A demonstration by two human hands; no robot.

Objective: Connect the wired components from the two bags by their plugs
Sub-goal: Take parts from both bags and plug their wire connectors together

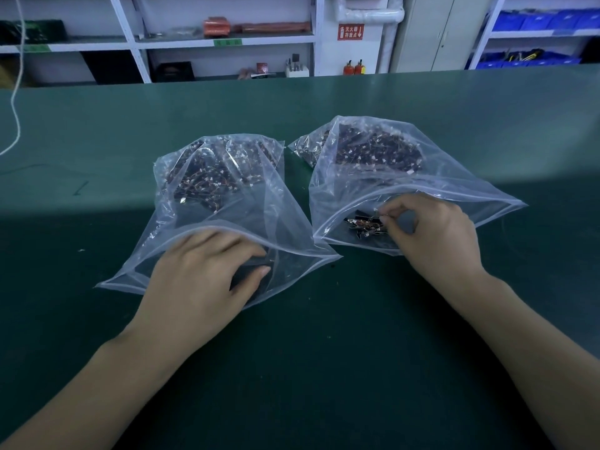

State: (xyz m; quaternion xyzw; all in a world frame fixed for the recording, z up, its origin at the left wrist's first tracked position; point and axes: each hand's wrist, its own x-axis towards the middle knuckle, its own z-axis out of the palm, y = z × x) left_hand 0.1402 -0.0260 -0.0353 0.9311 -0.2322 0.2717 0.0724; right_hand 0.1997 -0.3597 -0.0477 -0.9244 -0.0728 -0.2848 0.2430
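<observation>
Left hand (207, 280) reached into the left bag (227, 203), fingers loosely spread over dark parts, right hand (435, 235) in the right bag (406, 186), fingertips pinching a wired component (367, 225)

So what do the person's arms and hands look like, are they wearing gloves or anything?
No gloves. Both hands, the left hand and the right hand, are bare, and so are both forearms all the way down to the picture's edge. No sleeves, watch, rings or bracelets show. The fingernails look short and plain.
</observation>
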